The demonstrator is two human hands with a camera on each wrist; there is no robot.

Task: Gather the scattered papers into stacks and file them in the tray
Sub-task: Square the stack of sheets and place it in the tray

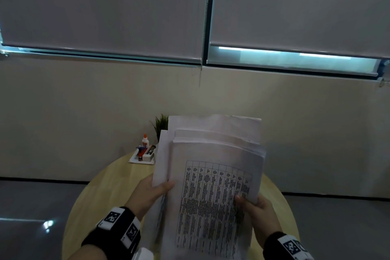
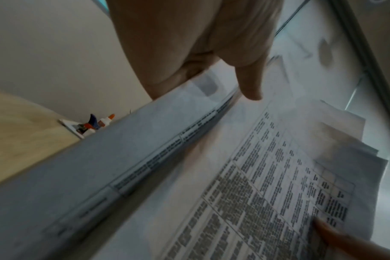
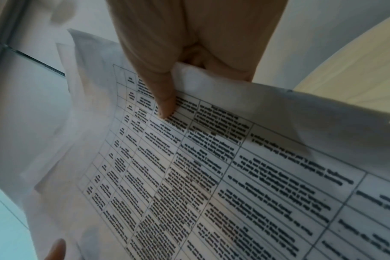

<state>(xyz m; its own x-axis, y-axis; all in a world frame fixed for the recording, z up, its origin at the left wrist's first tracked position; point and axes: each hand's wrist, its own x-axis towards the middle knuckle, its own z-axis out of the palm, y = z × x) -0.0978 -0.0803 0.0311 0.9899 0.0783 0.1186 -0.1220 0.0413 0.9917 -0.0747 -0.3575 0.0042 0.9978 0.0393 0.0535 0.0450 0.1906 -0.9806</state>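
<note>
I hold a loose stack of white papers [image 1: 213, 177] upright above the round wooden table [image 1: 109, 192]. Its front sheet carries a printed table of text [image 3: 211, 167]; the sheets behind stick out unevenly at the top. My left hand [image 1: 154, 191] grips the stack's left edge, thumb [image 2: 249, 82] on the front sheet and fingers behind. My right hand [image 1: 255, 207] pinches the right edge, thumb [image 3: 165, 103] pressed on the print. The stack's left edge [image 2: 167, 146] fans apart a little. No filing tray for papers shows in any view.
At the table's far side stands a small white tray [image 1: 141, 158] with a glue bottle [image 1: 145, 140] and other stationery, and a green plant [image 1: 161, 123] behind it. A beige wall and windows with lowered blinds [image 1: 101, 10] lie beyond. Grey floor surrounds the table.
</note>
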